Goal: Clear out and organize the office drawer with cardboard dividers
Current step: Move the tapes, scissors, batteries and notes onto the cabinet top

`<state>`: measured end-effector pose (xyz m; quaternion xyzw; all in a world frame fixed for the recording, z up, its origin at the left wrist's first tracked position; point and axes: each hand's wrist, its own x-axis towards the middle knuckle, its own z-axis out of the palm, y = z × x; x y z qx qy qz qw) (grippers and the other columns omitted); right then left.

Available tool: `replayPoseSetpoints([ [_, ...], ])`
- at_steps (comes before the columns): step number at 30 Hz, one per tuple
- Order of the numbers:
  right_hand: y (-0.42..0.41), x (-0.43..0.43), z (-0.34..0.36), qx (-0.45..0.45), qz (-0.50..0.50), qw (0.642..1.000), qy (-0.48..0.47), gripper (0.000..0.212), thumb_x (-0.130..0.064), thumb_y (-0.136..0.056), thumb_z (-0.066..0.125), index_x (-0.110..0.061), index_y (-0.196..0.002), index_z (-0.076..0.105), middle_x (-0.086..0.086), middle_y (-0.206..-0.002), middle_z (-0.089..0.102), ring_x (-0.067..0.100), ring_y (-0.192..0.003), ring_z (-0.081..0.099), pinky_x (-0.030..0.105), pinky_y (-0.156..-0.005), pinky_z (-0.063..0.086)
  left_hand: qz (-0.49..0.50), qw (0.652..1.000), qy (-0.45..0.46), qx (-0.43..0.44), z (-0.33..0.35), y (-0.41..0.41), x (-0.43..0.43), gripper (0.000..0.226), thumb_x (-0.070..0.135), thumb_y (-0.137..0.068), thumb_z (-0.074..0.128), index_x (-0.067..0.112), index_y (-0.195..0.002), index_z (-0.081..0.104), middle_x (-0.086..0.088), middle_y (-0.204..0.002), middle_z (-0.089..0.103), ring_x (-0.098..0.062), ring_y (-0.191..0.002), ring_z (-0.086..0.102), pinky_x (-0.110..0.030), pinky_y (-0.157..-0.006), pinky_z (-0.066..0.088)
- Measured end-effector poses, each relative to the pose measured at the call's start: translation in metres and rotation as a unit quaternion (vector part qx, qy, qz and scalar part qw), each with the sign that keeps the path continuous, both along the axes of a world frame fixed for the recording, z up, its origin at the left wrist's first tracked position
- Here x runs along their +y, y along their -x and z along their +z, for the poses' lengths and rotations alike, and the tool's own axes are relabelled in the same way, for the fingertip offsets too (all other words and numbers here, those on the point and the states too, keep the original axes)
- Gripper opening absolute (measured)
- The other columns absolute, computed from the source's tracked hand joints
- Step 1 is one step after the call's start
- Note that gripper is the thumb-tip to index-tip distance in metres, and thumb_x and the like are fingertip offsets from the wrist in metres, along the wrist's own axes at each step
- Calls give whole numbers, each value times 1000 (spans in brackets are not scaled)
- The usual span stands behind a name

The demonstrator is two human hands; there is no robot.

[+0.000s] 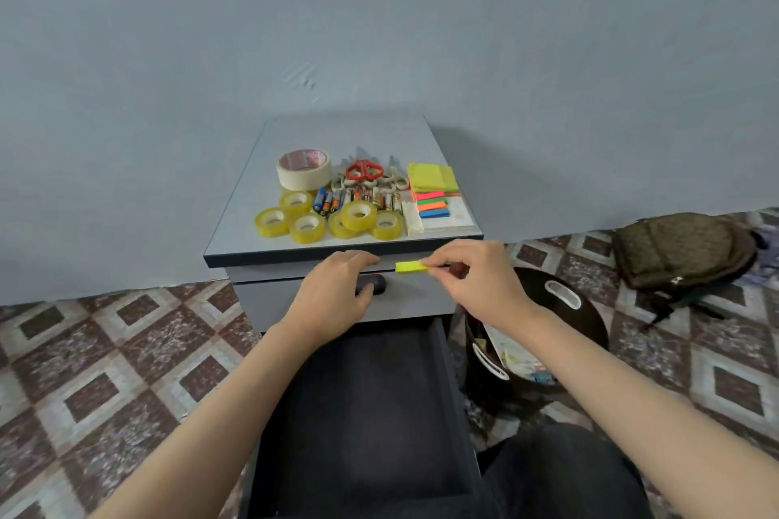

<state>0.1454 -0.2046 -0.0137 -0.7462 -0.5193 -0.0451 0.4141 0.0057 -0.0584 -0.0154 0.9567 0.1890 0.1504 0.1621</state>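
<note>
One yellow sticky strip (411, 266), pinched between right hand (476, 287) fingers before tabletop (236, 232) front edge. Left hand (337, 295) at closed drawer's knob (371, 284), grip unclear. Masking tape (304, 171) print unreadable. Lower drawer (366, 413) stood open.

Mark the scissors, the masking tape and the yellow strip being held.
scissors (365, 169): head view, on the red handles.
masking tape (304, 180): head view, on the roll's outer wall.
yellow strip (409, 266): head view, on its free, unheld end.
</note>
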Motion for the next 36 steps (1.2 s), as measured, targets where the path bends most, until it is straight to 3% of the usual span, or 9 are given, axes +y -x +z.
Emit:
replayPoseSetpoints([
  [3, -25, 4, 13, 8, -32, 999, -8, 14, 0, -78, 71, -4, -90, 76, 8, -88, 73, 11, -69, 63, 13, -69, 49, 20, 999, -8, 39, 1, -11, 7, 52, 19, -92, 51, 16, -142, 37, 3, -147, 40, -15, -135, 35, -26, -106, 31],
  [5, -41, 8, 18, 29, -64, 998, 1, 14, 0, -79, 70, -2, -92, 75, 2, -83, 70, -2, -57, 55, 4, -63, 41, 25, 997, -14, 77, 2, -19, 10, 55, 21, -94, 49, 15, -145, 31, 2, -151, 33, -16, -137, 31, -26, -108, 28],
  [8, -65, 17, 16, 45, -99, 994, 21, 15, -1, -82, 67, -1, -95, 74, -3, -72, 65, -13, -55, 50, 1, -57, 34, 38, 991, -39, 124, 0, -29, 14, 54, 23, -95, 46, 12, -146, 30, -1, -151, 32, -18, -138, 31, -26, -108, 26],
  [12, -88, 30, 9, 39, -114, 991, 66, 18, -7, -87, 63, -6, -103, 73, 11, -100, 71, -4, -54, 37, 3, -58, 27, 36, 989, -74, 123, -3, -31, 20, 50, 19, -96, 42, 11, -144, 34, -2, -148, 37, -17, -137, 30, -25, -108, 24],
  [16, -99, 43, 4, 29, -104, 991, 74, 17, -9, -87, 63, -9, -101, 74, 9, -104, 71, -6, -55, 35, 16, -70, 33, 49, 992, -60, 104, -10, -27, 29, 53, 18, -96, 42, 14, -147, 28, 3, -153, 27, -14, -141, 24, -22, -110, 21],
  [20, -100, 48, -2, 8, -84, 992, 97, 16, -10, -87, 63, -11, -99, 74, 5, -104, 71, -7, -58, 38, 18, -74, 33, 57, 994, -39, 89, -18, -27, 33, 52, 17, -94, 43, 16, -145, 32, 5, -153, 29, -12, -140, 26, -24, -109, 26],
  [23, -100, 50, -7, -25, -77, 988, 132, 16, -12, -88, 63, -13, -100, 73, 4, -110, 69, 9, -78, 57, 20, -77, 36, 58, 995, -39, 74, -20, -28, 35, 51, 17, -93, 45, 15, -143, 37, 5, -151, 31, -11, -139, 27, -23, -109, 26],
  [26, -101, 51, -9, -47, -81, 984, 154, 17, -13, -89, 61, -14, -103, 72, 4, -114, 67, 26, -97, 60, 21, -77, 37, 55, 996, -28, 61, -23, -28, 38, 52, 12, -91, 47, 14, -142, 40, 4, -150, 35, -11, -139, 29, -20, -109, 23],
  [36, -102, 54, -9, -68, -81, 984, 147, 18, -11, -90, 60, -12, -104, 71, 6, -114, 67, 7, -75, 45, 20, -73, 38, 57, 997, -34, 45, -29, -28, 43, 49, 8, -89, 48, 13, -137, 46, 4, -148, 38, -12, -137, 32, -21, -109, 24],
])
